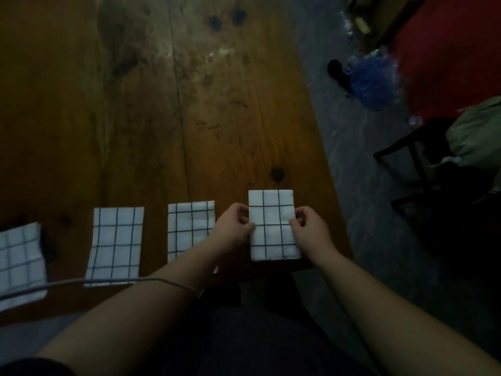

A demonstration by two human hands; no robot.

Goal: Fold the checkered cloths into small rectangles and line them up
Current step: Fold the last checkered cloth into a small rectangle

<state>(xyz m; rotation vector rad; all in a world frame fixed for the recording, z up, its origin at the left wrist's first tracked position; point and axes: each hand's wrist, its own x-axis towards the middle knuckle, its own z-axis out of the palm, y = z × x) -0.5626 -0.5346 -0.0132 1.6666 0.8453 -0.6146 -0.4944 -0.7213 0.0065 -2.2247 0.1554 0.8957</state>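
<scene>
Several white cloths with dark grid lines lie folded in a row along the near edge of the wooden table (151,109). The rightmost folded cloth (272,232) lies near the table's right corner. My left hand (233,226) pinches its left edge and my right hand (309,226) pinches its right edge. Left of it lie a second folded cloth (189,226), partly under my left forearm, a third folded cloth (115,245), and a fourth cloth (20,264) cut off by the left frame edge.
A grey cable (81,282) runs across the near table edge over my left forearm. Right of the table is grey floor with a blue plastic bag (371,77), a dark chair (423,169) holding a pale green bundle (477,137), and something red (447,50).
</scene>
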